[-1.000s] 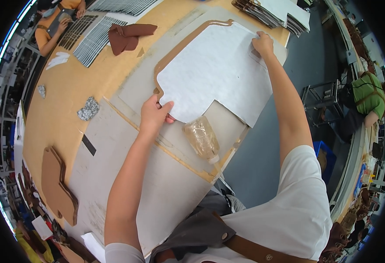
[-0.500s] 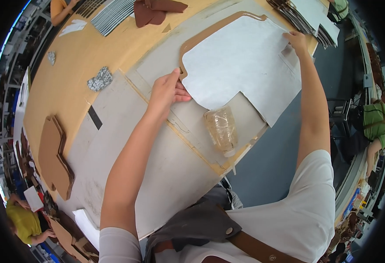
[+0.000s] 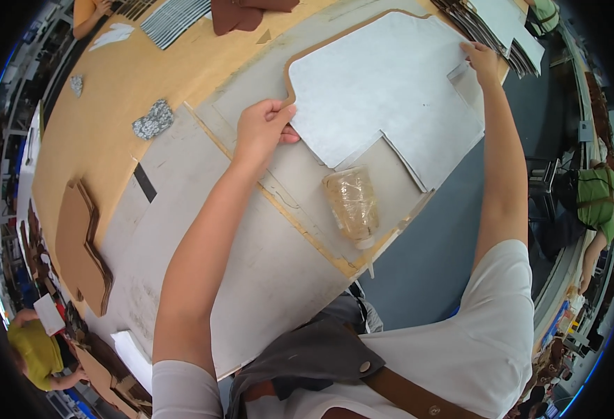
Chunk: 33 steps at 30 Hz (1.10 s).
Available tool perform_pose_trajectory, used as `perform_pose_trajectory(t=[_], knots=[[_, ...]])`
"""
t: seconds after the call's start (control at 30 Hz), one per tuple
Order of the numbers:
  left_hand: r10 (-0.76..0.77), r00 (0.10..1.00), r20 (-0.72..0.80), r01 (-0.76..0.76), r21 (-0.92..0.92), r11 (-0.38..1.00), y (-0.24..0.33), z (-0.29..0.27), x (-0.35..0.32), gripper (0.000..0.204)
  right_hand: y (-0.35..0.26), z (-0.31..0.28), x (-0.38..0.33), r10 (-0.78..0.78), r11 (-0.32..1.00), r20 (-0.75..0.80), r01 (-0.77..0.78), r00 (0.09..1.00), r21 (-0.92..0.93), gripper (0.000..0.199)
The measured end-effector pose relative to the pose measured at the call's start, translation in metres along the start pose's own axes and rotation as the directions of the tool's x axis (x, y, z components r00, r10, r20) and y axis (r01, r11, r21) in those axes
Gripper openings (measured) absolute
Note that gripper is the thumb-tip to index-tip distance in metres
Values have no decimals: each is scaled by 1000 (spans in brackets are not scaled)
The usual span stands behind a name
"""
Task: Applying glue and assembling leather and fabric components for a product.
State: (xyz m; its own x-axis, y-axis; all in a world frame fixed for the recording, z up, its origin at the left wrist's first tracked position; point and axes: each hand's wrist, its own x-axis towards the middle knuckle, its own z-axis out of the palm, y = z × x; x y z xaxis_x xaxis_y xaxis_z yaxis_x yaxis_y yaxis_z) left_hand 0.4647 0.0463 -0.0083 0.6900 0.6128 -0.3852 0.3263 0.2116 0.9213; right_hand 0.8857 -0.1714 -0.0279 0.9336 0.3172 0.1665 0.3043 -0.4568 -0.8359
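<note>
A large white sheet [image 3: 384, 84], cut with curved corners and a square notch, lies over a brown piece [image 3: 288, 70] of nearly the same outline. Only a narrow brown rim shows along the far and left edges. My left hand [image 3: 264, 133] pinches the left corner, thumb on top and fingers curled beneath. At the far right corner my right hand [image 3: 483, 63] pinches the sheet's edge between thumb and fingers. Just below the notch, a clear plastic bottle [image 3: 352, 202] wrapped in tape, with yellowish contents, lies on its side near the table edge.
The grey board [image 3: 230, 279] lies on a tan table [image 3: 202, 56]. Stacked brown pieces [image 3: 83, 244] lie at left, beside a speckled stone-like lump [image 3: 153, 120]. Stacked sheets [image 3: 502, 28] stand far right; brown pieces [image 3: 247, 14] and a white glove [image 3: 113, 36] lie far left. Other people work around.
The white sheet has shifted toward the far edge, and the brown rim beneath it has narrowed. My left thumb now presses on the sheet's corner; my right hand keeps its hold.
</note>
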Motion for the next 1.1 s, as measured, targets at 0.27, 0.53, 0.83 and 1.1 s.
perform_pose_trajectory(t=[0.27, 0.53, 0.83, 1.1], knots=[[-36, 999, 11, 36, 20, 999, 2, -2, -10, 21, 4, 7, -14, 158, 988, 115, -156, 981, -18, 22], [-67, 995, 77, 61, 71, 996, 2, -1, -10, 14, -10, -4, -20, 173, 984, 220, -157, 960, -85, 23], [-103, 993, 59, 96, 115, 989, 0, -2, -10, 15, -4, -4, -21, 157, 987, 196, -146, 968, -71, 19], [-124, 992, 35, 120, 83, 989, 2, -5, -15, 21, -11, 7, -20, 196, 979, 111, -200, 974, 34, 27]])
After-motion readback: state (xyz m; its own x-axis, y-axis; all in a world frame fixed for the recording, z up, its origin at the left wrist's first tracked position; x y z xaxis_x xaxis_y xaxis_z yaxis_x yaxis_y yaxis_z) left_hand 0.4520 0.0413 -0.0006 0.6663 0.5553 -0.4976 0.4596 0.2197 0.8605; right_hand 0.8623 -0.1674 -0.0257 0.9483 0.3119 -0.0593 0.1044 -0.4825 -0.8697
